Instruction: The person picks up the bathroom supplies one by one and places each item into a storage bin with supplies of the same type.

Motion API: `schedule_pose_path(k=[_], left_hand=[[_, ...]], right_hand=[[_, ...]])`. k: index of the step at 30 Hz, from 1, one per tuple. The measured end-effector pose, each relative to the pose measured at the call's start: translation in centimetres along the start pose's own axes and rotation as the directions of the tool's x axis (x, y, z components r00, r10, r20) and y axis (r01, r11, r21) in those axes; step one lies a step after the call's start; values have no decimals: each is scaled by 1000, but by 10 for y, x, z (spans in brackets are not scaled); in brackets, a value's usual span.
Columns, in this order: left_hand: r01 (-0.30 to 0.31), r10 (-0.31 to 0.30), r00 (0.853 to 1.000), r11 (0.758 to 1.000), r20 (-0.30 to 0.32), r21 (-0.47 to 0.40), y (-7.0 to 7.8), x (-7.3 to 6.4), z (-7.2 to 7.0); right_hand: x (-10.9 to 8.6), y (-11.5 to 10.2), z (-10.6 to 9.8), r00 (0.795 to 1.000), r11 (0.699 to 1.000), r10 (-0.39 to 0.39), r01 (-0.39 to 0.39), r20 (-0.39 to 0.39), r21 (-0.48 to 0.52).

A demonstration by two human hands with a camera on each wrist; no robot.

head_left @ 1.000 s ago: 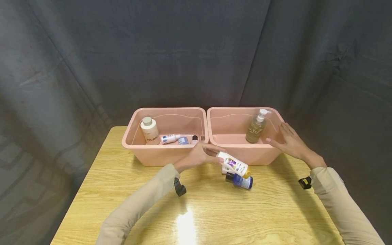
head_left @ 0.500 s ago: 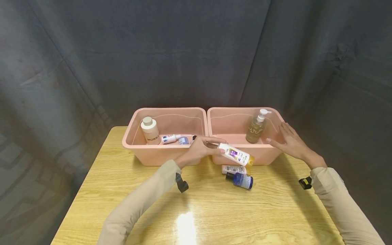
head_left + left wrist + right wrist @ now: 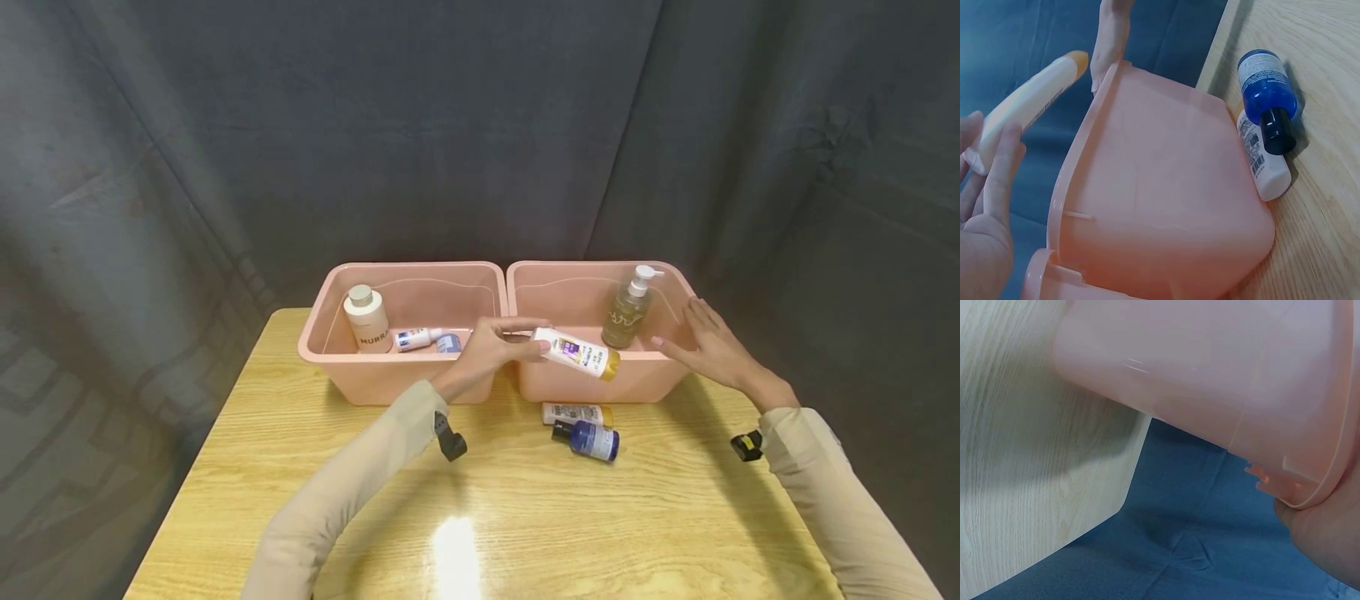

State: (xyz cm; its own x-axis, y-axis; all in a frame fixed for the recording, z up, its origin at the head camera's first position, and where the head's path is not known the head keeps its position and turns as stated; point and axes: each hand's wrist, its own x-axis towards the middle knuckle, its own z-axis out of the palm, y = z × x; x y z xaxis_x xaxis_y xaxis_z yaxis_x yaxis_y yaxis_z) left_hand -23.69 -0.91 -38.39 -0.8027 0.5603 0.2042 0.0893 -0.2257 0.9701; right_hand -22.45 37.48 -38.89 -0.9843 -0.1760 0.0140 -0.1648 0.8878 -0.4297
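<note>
My left hand (image 3: 483, 354) pinches a white bottle (image 3: 573, 351) with a yellow cap and purple label by its base, thumb on the near side. The bottle tilts, cap end down to the right, over the front rim of the right pink bin (image 3: 585, 382); in the left wrist view the bottle (image 3: 1029, 103) appears apart from that bin. My right hand (image 3: 712, 354) rests at the bin's right rim, fingers extended along it. A pump bottle (image 3: 627, 312) with a white pump top leans inside. On the table before the bin lie a blue bottle (image 3: 592, 440) and another yellow-capped white bottle (image 3: 572, 413).
A left pink bin (image 3: 408, 379) stands beside the right one. It holds a large white bottle (image 3: 367, 321), a small white bottle (image 3: 416, 338) and a blue-labelled item (image 3: 448, 343). The wooden table (image 3: 517, 533) ends at a dark curtain (image 3: 420, 133) behind.
My left hand has lifted the white bottle from above the table items up to the right bin's front rim, uncovering the other white bottle below. My right hand has stayed at the rim.
</note>
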Motion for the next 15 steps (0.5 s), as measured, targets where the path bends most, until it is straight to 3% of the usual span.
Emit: schedule_pose_path(k=[10, 15], left_hand=[[-5, 17, 990, 996, -137, 86, 4, 8, 3], [-7, 13, 986, 999, -169, 36, 5, 11, 6]], right_hand=[[1, -2, -1, 1000, 1000, 12, -12, 10, 8], [0, -3, 0, 1000, 1000, 22, -22, 18, 12]])
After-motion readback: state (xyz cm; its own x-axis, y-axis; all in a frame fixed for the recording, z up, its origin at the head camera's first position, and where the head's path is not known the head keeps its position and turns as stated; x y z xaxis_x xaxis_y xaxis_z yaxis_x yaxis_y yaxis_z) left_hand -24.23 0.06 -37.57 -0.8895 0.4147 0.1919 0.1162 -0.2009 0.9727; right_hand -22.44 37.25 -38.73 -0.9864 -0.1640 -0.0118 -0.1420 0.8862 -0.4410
